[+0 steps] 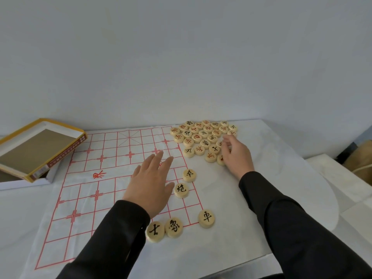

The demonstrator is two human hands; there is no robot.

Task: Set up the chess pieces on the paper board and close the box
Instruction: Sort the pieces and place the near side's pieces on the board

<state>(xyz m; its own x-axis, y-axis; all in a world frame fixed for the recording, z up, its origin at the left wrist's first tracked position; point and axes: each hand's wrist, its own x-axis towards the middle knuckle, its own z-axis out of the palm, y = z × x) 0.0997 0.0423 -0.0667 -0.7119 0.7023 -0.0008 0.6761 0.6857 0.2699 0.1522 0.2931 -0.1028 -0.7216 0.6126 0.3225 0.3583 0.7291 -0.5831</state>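
A white paper board (104, 178) with a red grid lies on the table. Several round wooden pieces with black characters stand along its right and near edges: one (189, 175), one (181, 190), one (206, 218), one (173, 228) and one (155, 231). A pile of loose pieces (203, 135) with red and black characters lies beyond the board's far right corner. My left hand (150, 186) hovers flat over the board with straight fingers. My right hand (237, 156) reaches into the pile's near right side, fingers curled on pieces there; whether it holds one is hidden.
The open yellow-edged box (40, 150) sits at the far left, tilted over the board's far left corner. A pale wall rises right behind the table. At the right, the table edge drops to a lower white surface (342, 178) and a brown object (362, 158).
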